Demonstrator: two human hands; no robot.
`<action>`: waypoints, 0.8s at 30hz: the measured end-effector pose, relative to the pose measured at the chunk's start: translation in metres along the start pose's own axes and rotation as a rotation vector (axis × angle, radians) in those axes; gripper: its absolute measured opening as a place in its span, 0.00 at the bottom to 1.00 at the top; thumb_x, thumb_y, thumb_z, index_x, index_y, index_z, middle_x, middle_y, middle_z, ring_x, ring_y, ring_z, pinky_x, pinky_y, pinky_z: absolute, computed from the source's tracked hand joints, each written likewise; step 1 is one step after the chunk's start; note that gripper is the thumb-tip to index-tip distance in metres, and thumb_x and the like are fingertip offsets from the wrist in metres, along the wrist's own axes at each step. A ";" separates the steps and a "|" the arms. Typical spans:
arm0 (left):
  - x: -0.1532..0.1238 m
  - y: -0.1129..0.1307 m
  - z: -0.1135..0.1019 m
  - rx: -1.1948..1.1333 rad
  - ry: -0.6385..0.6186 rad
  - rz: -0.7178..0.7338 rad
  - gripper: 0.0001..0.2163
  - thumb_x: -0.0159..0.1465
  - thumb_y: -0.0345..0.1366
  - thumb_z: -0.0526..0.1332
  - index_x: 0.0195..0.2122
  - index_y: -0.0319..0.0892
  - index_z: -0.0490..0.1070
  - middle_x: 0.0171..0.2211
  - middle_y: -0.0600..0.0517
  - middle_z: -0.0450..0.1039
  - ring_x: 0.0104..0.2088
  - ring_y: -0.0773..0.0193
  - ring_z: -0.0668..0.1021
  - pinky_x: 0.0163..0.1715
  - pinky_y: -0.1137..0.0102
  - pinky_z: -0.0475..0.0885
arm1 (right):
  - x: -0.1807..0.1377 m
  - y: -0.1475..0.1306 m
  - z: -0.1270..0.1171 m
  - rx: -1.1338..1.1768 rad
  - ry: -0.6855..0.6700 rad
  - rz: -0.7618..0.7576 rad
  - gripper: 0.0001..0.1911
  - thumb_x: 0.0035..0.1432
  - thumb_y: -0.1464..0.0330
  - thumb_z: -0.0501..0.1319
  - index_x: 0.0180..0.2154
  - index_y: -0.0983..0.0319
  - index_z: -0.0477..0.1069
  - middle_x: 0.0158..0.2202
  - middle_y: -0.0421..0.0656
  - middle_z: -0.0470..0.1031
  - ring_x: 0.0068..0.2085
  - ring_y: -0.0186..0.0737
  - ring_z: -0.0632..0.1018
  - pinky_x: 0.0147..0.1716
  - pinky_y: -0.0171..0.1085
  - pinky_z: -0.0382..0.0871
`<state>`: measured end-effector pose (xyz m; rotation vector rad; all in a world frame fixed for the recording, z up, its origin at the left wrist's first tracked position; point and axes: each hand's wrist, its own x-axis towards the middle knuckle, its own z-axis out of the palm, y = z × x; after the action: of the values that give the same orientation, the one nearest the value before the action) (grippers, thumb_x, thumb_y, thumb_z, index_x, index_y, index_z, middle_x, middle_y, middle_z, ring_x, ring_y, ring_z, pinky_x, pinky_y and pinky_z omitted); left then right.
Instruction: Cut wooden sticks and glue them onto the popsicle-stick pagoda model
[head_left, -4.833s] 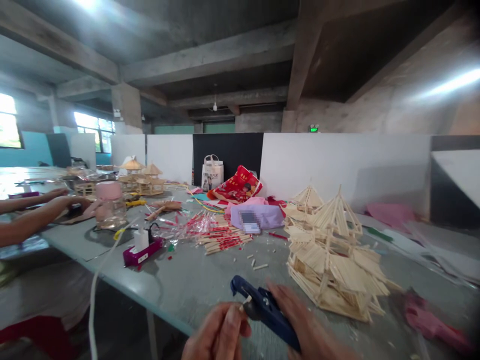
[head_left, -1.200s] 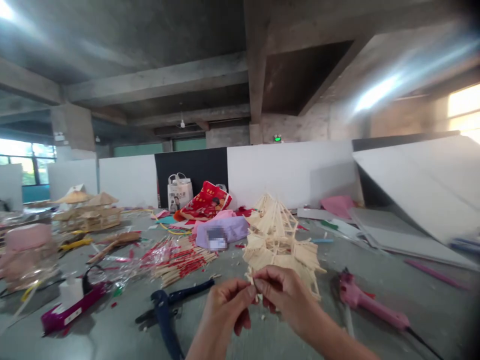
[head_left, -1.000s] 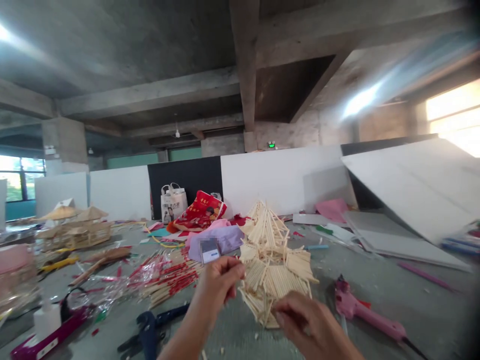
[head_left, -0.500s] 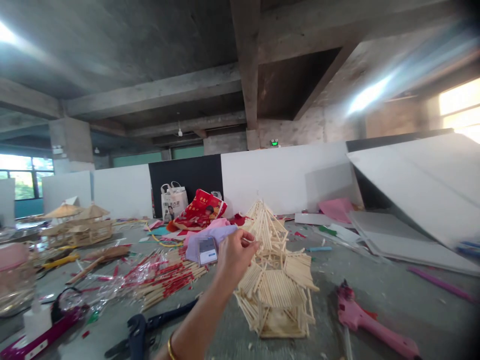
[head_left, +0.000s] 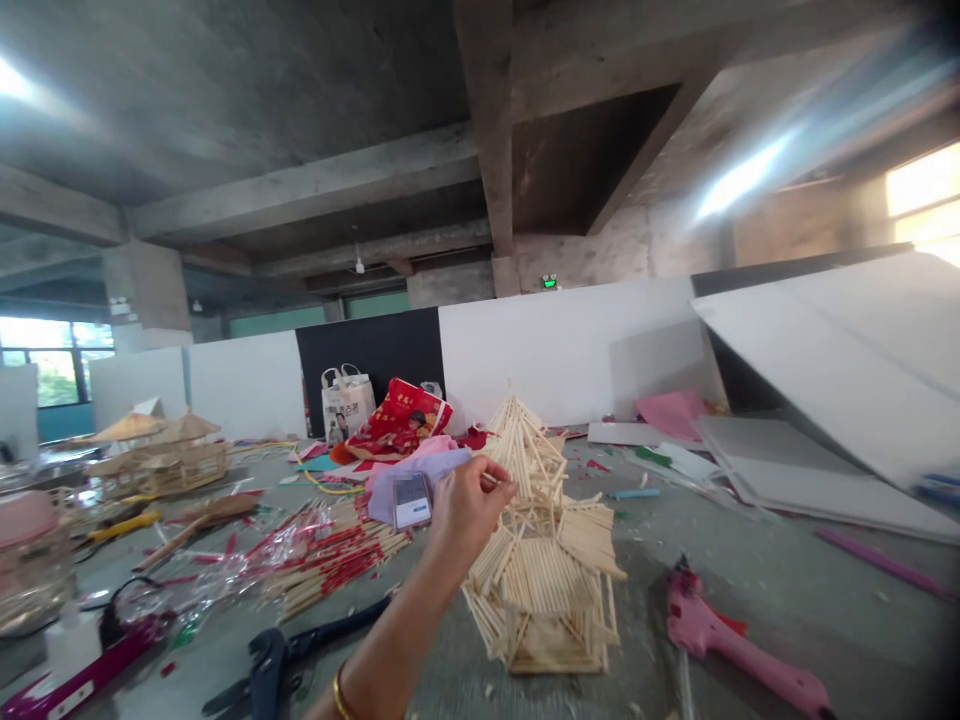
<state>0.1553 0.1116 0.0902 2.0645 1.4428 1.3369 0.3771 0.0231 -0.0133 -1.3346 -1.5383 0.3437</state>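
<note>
My left hand reaches in from the bottom, with a gold bangle on its wrist. Its thumb and fingers are pinched together at the left side of a pointed roof of thin wooden sticks. Whatever sits between the fingertips is too small to make out. That roof tops a stick-built pavilion model, which stands upright with slatted lower roofs and an open frame base. My right hand is out of view. To the model's right lies a pink glue gun.
Left of my arm lie a dark adjustable wrench, red-tipped sticks, plastic wrapping and a phone on purple cloth. More stick models stand at far left. White boards lean and lie at right. A magenta tool lies lower left.
The view has shifted slightly, so the pavilion model and glue gun appear a little further left. My left hand keeps its pinch beside the pointed roof.
</note>
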 end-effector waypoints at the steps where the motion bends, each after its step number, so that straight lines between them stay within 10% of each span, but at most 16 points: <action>1: 0.001 0.000 0.001 -0.007 -0.003 0.000 0.04 0.52 0.37 0.58 0.28 0.43 0.67 0.18 0.58 0.70 0.12 0.74 0.68 0.14 0.78 0.59 | 0.007 0.004 -0.003 0.001 0.013 0.001 0.28 0.61 0.64 0.40 0.18 0.62 0.70 0.16 0.38 0.70 0.27 0.35 0.76 0.28 0.32 0.68; 24: -0.002 0.006 0.001 -0.055 0.012 -0.042 0.06 0.53 0.38 0.57 0.29 0.42 0.69 0.20 0.57 0.73 0.12 0.74 0.70 0.14 0.78 0.61 | 0.011 0.004 -0.010 -0.027 0.021 -0.002 0.21 0.56 0.58 0.49 0.19 0.58 0.72 0.15 0.37 0.71 0.28 0.41 0.77 0.29 0.37 0.69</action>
<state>0.1594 0.1076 0.0929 1.9846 1.4294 1.3595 0.3886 0.0298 -0.0064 -1.3533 -1.5312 0.3077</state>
